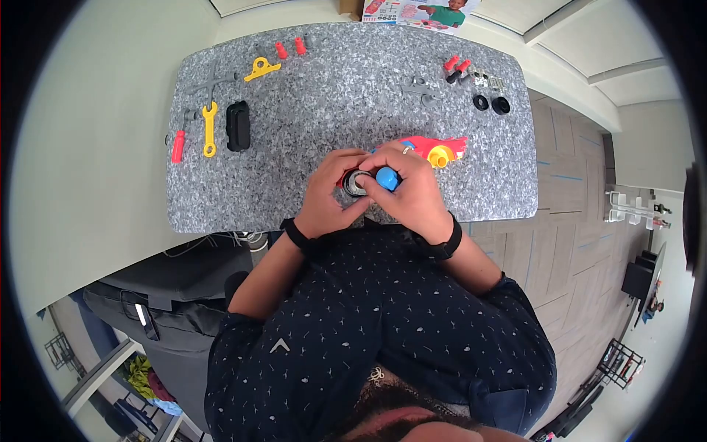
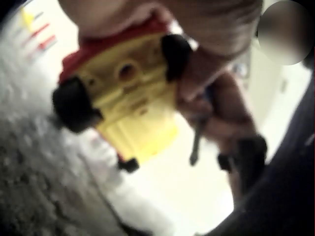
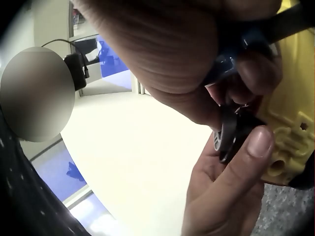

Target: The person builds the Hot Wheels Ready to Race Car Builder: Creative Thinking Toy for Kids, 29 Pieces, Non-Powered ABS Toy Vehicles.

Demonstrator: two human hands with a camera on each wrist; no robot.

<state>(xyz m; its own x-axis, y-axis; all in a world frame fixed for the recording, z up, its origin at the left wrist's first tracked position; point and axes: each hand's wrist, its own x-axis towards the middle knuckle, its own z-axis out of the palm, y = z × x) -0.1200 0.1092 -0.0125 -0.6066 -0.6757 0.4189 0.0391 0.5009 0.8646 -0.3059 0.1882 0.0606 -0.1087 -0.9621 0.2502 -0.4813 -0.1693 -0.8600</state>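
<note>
A red toy car body (image 1: pixel 420 145) with a yellow underside (image 2: pixel 140 105) and black wheels (image 2: pixel 74 104) is held on its side near the table's front edge. My left hand (image 1: pixel 331 188) grips the car beside one wheel. My right hand (image 1: pixel 409 188) curls round a blue-handled screwdriver (image 1: pixel 387 177), whose dark shaft shows in the left wrist view. The right thumb and a finger also touch a black wheel with a grey rim (image 1: pixel 356 183). In the right wrist view, the left thumb presses by that wheel (image 3: pixel 236 135). How the wheel sits on the car is partly hidden.
At the table's left lie a yellow wrench (image 1: pixel 210 130), a red-handled tool (image 1: pixel 178 146), a black case (image 1: pixel 238 126) and a yellow part (image 1: pixel 261 68). Red pieces (image 1: pixel 300 46) stand at the back. At the right are black rings (image 1: pixel 501 105) and grey parts (image 1: pixel 421 90).
</note>
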